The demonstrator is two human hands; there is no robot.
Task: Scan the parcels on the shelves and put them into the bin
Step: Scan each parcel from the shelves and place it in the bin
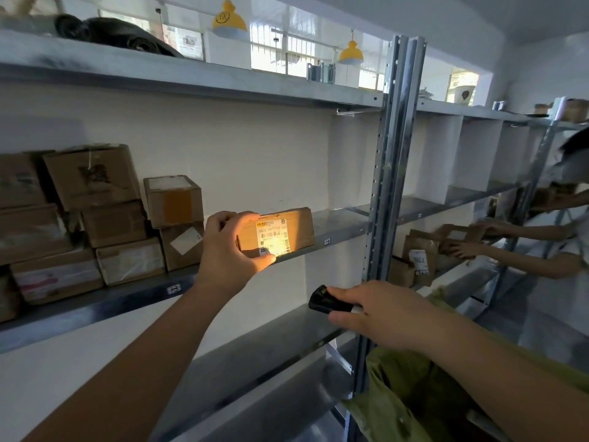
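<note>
A small cardboard parcel [294, 229] with a white label stands on the middle shelf [338, 226]. My left hand [228, 247] grips its left end, thumb under the label. The label glows in bright scanner light. My right hand [382, 314] holds a black handheld scanner [322, 299] lower and to the right, its head pointed up at the parcel. A green bag [401, 397], open at the top, hangs below my right forearm.
Several stacked cardboard boxes [111, 218] fill the left of the same shelf. A steel upright [387, 186] divides the racks. On the right another person's hands [471, 240] handle brown paper parcels [420, 253] on the neighbouring rack.
</note>
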